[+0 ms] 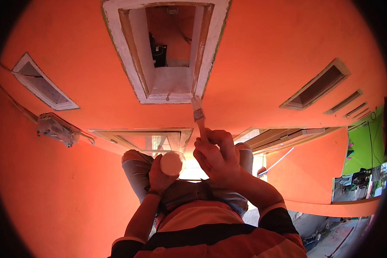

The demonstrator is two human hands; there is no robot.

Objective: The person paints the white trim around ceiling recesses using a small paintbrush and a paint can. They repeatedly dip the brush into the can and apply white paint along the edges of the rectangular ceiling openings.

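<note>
My right hand (219,155) is closed around the handle of a paintbrush (199,115). The brush points up, its pale bristles at the lower right corner of a white-painted frame (161,99) around an opening in the orange wall (253,51). Whether the bristles touch the frame I cannot tell for sure. Lower down, my left hand (158,178) grips a round cup (172,164) from its left side. Pale, pinkish paint seems to fill the cup nearly to its rim. Both of my knees show beyond the hands.
A clear electrical box (58,129) with cables hangs on the left wall. Smaller framed openings (47,88) (317,84) flank the middle one. Below lie wooden door or window frames (288,136). Far right, a green wall (367,146) stands above a cluttered floor area.
</note>
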